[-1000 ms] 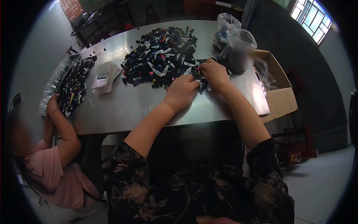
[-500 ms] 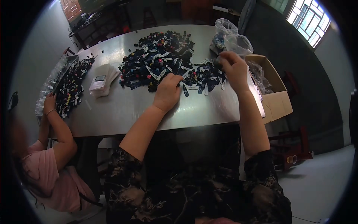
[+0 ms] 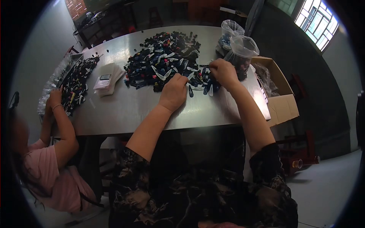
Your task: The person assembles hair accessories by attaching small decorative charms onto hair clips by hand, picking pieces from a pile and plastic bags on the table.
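Observation:
A large heap of dark and white snap hair clips [image 3: 161, 62], mixed with small coloured pieces, covers the middle of the metal table. At the heap's near right edge, my left hand [image 3: 174, 91] rests with its fingers curled together; whatever is between the fingertips is hidden. My right hand [image 3: 225, 73] is over the smaller spread of clips to the right, thumb and fingers pinched at the end of a dark hair clip [image 3: 204, 66]. Several loose clips [image 3: 205, 89] lie between my hands. Just behind my right hand stands a clear plastic bag [image 3: 244, 47] with dark items inside.
A second clear bag [image 3: 231, 28] stands behind the first. An open cardboard box [image 3: 283, 104] holds clear plastic at the right. Left of the heap lies a stack of clear packets [image 3: 108, 85]. At far left, a person in pink [image 3: 57, 171] handles another heap of clips [image 3: 76, 83].
My right hand has moved left and slightly down, from beside the clear bag to the loose clips. My left hand stays nearly in place. The view has shifted slightly.

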A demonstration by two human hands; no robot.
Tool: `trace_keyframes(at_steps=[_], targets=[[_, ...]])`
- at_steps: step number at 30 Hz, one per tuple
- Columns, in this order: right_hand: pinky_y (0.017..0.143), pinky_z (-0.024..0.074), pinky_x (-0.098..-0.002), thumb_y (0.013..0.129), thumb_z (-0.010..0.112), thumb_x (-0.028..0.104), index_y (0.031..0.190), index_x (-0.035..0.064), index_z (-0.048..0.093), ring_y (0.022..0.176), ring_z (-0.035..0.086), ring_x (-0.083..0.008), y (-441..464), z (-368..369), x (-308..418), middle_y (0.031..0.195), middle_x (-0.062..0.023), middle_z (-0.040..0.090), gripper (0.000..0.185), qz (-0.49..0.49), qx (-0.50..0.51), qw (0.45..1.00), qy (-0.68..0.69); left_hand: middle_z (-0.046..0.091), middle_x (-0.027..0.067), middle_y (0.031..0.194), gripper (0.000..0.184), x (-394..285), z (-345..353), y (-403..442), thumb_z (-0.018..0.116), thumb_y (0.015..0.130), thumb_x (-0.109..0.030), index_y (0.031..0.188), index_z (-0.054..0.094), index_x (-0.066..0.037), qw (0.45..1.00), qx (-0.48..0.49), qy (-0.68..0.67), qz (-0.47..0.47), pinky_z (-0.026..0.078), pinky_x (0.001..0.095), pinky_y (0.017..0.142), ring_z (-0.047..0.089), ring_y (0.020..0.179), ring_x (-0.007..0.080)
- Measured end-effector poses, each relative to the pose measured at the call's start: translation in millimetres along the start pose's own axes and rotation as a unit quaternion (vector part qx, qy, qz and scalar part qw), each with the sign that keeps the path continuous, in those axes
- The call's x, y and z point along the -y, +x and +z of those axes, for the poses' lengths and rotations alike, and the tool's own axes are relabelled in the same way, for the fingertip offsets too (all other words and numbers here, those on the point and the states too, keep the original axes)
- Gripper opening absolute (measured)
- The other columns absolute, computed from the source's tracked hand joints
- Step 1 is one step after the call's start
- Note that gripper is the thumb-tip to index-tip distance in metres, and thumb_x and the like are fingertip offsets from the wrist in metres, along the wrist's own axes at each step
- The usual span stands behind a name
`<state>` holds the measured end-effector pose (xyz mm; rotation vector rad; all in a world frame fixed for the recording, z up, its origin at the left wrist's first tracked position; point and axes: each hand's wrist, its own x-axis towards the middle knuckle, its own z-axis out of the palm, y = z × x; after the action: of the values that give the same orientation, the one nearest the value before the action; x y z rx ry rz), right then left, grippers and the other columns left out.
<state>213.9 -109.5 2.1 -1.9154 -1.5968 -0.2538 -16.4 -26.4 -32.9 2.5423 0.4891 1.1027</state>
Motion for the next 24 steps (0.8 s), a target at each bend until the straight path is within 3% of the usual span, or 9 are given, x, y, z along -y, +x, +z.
trace_keyframes(at_steps=[6, 8, 11, 18, 20, 24], targets=[[0.082, 0.0516, -0.0430, 0.081, 0.069, 0.019, 0.091, 0.0070, 0.074, 0.091, 0.065, -0.0330, 2.2, 25.2, -1.4, 0.092, -0.0133, 0.065, 0.016, -0.008, 0.046, 0.994, -0.096, 0.057, 0.0149, 0.093, 0.014, 2.6, -0.2, 0.4, 0.058, 0.083, -0.003, 0.097, 0.062, -0.004, 1.000, -0.016, 0.002, -0.004, 0.051, 0.0440, 0.076, 0.060, 0.087, 0.0369], [0.079, 0.0520, -0.0409, 0.079, 0.072, 0.017, 0.087, 0.0050, 0.071, 0.087, 0.065, -0.0322, 0.2, 18.8, 0.0, 0.089, -0.0127, 0.065, 0.015, 0.009, -0.011, 1.000, -0.004, 0.057, 0.0145, 0.093, 0.014, 2.8, -0.5, -0.1, 0.059, 0.083, -0.003, 0.096, 0.063, -0.004, 1.000, -0.016, 0.002, -0.011, 0.051, 0.0436, 0.075, 0.061, 0.086, 0.0365], [0.075, 0.0517, -0.0389, 0.076, 0.074, 0.014, 0.085, 0.0039, 0.069, 0.081, 0.065, -0.0310, -7.2, 3.6, 9.8, 0.086, -0.0128, 0.065, 0.015, 0.034, -0.011, 0.998, 0.043, 0.057, 0.0142, 0.092, 0.014, 4.7, 0.2, -0.3, 0.061, 0.082, -0.004, 0.097, 0.063, -0.005, 1.000, -0.012, 0.007, -0.018, 0.050, 0.0434, 0.075, 0.061, 0.086, 0.0363], [0.073, 0.0518, -0.0377, 0.076, 0.074, 0.012, 0.086, 0.0025, 0.069, 0.080, 0.066, -0.0300, -24.7, -15.3, 30.3, 0.086, -0.0123, 0.065, 0.015, -0.003, -0.026, 0.996, 0.088, 0.057, 0.0141, 0.094, 0.016, -0.6, -1.3, 2.3, 0.059, 0.083, -0.001, 0.098, 0.063, -0.004, 0.999, -0.038, 0.005, 0.004, 0.052, 0.0429, 0.075, 0.062, 0.086, 0.0355], [0.078, 0.0508, -0.0421, 0.078, 0.073, 0.015, 0.083, 0.0047, 0.068, 0.086, 0.064, -0.0322, -24.1, -26.2, 32.2, 0.087, -0.0120, 0.065, 0.013, -0.004, -0.047, 0.995, 0.092, 0.058, 0.0142, 0.094, 0.019, 0.1, -0.7, 1.6, 0.059, 0.083, 0.000, 0.101, 0.064, -0.003, 0.999, -0.035, 0.007, 0.000, 0.051, 0.0421, 0.077, 0.061, 0.087, 0.0353], [0.083, 0.0513, -0.0413, 0.082, 0.072, 0.021, 0.088, 0.0064, 0.072, 0.093, 0.065, -0.0320, 3.8, -71.2, 21.7, 0.094, -0.0109, 0.067, 0.016, -0.030, -0.194, 0.981, -0.001, 0.058, 0.0122, 0.093, 0.016, -0.9, -0.6, 0.3, 0.059, 0.081, 0.000, 0.095, 0.066, -0.004, 0.999, -0.014, 0.032, 0.024, 0.052, 0.0410, 0.079, 0.061, 0.088, 0.0320]])
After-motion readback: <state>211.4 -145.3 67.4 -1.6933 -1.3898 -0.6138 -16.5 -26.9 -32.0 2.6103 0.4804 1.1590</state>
